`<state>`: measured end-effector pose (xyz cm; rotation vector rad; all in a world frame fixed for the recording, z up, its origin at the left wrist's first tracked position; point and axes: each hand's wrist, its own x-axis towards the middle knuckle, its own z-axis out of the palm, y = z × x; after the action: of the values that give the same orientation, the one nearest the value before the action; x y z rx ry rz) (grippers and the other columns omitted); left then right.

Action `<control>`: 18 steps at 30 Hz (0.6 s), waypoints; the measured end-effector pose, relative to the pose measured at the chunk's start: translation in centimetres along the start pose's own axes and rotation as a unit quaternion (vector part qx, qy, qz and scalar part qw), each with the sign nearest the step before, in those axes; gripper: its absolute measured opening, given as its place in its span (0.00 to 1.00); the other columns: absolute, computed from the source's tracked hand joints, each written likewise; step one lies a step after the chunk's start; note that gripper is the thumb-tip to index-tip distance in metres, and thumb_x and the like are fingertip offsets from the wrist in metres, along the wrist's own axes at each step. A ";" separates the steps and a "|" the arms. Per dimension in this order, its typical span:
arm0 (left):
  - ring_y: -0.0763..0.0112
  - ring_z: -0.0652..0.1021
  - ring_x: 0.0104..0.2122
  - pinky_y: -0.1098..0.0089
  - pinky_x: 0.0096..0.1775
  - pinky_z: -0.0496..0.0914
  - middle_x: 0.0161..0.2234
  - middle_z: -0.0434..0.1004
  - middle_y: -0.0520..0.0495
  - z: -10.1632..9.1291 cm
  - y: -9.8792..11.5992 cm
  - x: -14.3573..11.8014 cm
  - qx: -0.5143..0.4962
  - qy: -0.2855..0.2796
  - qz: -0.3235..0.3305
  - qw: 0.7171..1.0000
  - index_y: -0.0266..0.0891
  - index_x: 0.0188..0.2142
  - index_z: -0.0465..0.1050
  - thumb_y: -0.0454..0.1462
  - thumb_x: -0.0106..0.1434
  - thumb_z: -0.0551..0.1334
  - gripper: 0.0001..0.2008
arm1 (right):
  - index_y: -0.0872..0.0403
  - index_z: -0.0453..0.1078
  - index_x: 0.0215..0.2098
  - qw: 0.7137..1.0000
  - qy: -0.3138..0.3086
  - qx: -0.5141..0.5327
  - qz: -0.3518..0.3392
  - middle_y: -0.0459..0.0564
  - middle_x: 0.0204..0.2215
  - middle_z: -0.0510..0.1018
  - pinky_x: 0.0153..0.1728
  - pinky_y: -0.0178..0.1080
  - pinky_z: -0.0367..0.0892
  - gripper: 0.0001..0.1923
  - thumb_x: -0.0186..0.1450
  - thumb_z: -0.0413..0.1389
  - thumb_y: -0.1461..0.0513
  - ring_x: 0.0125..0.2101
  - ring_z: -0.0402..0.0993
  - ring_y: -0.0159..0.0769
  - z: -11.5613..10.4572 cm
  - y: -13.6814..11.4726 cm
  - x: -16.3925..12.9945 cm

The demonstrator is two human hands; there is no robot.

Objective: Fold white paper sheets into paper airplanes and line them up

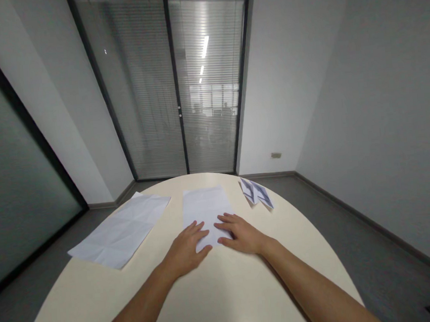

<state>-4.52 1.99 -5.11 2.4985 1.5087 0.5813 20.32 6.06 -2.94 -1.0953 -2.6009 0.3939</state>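
A white sheet of paper [205,204] lies flat in the middle of the table, its short side toward me. My left hand [188,247] rests on its near left corner with fingers spread. On the near right part of the sheet lies my right hand [241,233], its fingers also apart. Neither hand grips anything; both press flat on the paper or the tabletop beside it. The hands cover the sheet's near side edges.
Left on the round cream table [211,300] lies a larger creased white sheet [119,230]. A folded paper shape [255,192] sits at the far right near the rim. Beyond the table stand glass doors with blinds [179,84] and grey walls.
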 end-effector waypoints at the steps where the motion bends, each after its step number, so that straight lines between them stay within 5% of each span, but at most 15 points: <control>1: 0.55 0.61 0.67 0.53 0.65 0.59 0.65 0.64 0.46 0.0 -0.1 0.0 -0.003 0.000 0.000 1.000 0.44 0.58 0.72 0.48 0.67 0.59 0.23 | 0.49 0.65 0.65 1.000 -0.014 0.006 -0.002 0.58 0.67 0.60 0.65 0.57 0.50 0.32 0.67 0.53 0.45 0.67 0.53 0.54 -0.2 0.0 -0.1; 6: 0.55 0.63 0.65 0.54 0.64 0.60 0.63 0.68 0.47 0.1 -0.2 -0.1 -0.009 0.013 0.011 1.000 0.45 0.56 0.74 0.47 0.67 0.60 0.20 | 0.46 0.65 0.64 0.998 -0.049 0.018 -0.018 0.55 0.68 0.58 0.65 0.59 0.47 0.33 0.64 0.58 0.45 0.68 0.49 0.56 -1.1 -0.2 -0.4; 18: 0.60 0.72 0.59 0.59 0.61 0.65 0.54 0.78 0.47 -0.8 -0.2 0.0 -0.050 0.027 0.023 0.998 0.44 0.45 0.79 0.44 0.68 0.59 0.13 | 0.50 0.79 0.49 0.998 0.002 0.044 -0.043 0.52 0.55 0.77 0.58 0.43 0.63 0.21 0.71 0.50 0.49 0.56 0.71 0.44 -1.6 -0.8 -0.5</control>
<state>-5.01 2.05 -4.49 2.4671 1.4064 0.7197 20.74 5.39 -1.23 -0.9518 -2.5898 0.4803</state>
